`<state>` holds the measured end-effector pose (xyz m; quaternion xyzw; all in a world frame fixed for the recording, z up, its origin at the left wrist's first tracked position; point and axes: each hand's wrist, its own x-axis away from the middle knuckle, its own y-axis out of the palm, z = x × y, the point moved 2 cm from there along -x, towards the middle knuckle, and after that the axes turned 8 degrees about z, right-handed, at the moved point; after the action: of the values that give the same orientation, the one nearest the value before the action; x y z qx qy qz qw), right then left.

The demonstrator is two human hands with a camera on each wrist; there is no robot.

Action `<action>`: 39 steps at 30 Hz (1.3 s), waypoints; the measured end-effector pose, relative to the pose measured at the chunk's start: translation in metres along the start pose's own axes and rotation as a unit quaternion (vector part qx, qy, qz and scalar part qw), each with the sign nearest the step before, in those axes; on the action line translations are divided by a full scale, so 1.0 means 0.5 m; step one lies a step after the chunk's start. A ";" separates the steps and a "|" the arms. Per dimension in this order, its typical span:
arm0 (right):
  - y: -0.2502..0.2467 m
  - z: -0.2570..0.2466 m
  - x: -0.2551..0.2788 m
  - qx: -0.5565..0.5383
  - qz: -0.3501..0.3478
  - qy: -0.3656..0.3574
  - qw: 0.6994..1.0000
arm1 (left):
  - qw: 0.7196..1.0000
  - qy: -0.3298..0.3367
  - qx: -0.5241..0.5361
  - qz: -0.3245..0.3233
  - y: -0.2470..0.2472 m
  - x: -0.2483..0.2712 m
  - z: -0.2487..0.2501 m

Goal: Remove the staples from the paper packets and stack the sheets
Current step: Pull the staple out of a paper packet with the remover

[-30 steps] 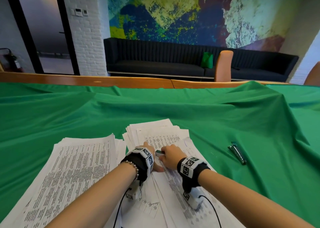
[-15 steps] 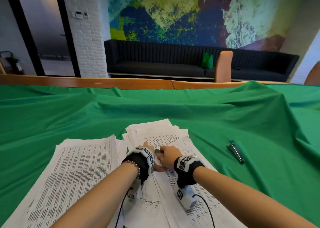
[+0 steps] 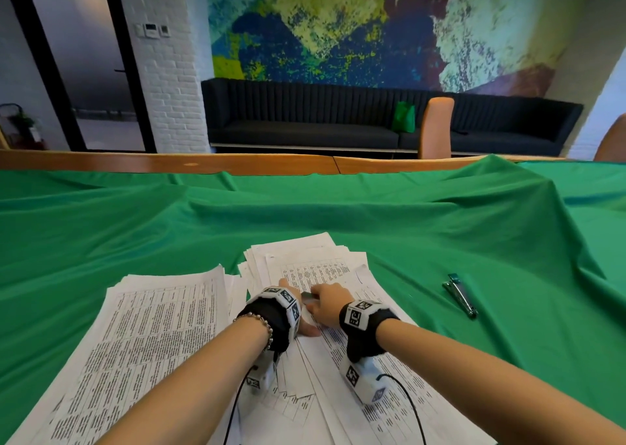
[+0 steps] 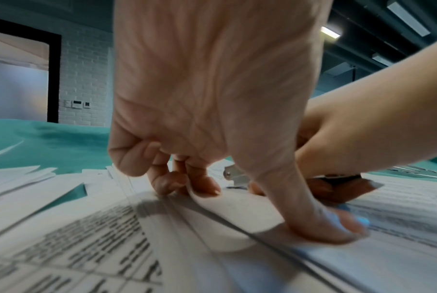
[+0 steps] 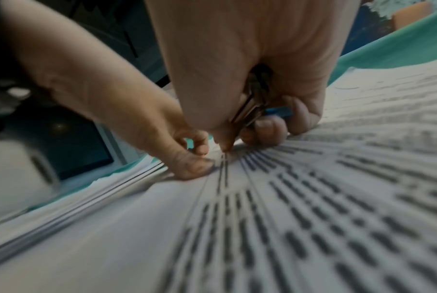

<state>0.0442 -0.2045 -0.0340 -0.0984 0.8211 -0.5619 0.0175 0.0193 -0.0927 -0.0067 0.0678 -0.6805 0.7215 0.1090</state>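
A fanned pile of printed paper packets lies on the green cloth in front of me. My left hand holds the top packet down; in the left wrist view its thumb presses flat while curled fingers pinch a lifted sheet corner. My right hand grips a small metal staple remover with a blue part, its tip down on the packet's corner beside the left thumb. The remover shows between the right fingers in the right wrist view. The staple itself is hidden.
A second, squarer stack of printed sheets lies to the left of the pile. A metal stapler-like tool rests on the green cloth to the right. The cloth rises in folds at the back right.
The right hand with the remover has shifted slightly left, toward the left thumb. The left hand stays pressed on the same packet.
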 end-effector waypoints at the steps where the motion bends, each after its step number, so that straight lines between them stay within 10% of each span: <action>1: 0.005 -0.002 0.003 0.009 0.019 -0.010 1.000 | 1.000 0.005 -0.009 0.001 -0.003 0.002 0.002; 17: 0.017 -0.008 0.010 0.051 0.073 -0.022 0.996 | 0.996 0.055 -0.063 0.012 -0.006 0.019 0.003; 39: -0.125 0.126 -0.004 -0.096 0.017 0.076 0.992 | 0.992 -0.005 0.121 0.018 0.010 -0.022 -0.023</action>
<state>0.0638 -0.2838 0.0008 -0.0425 0.8720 -0.4857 -0.0445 0.0292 -0.0823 -0.0151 0.0719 -0.5894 0.8003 0.0841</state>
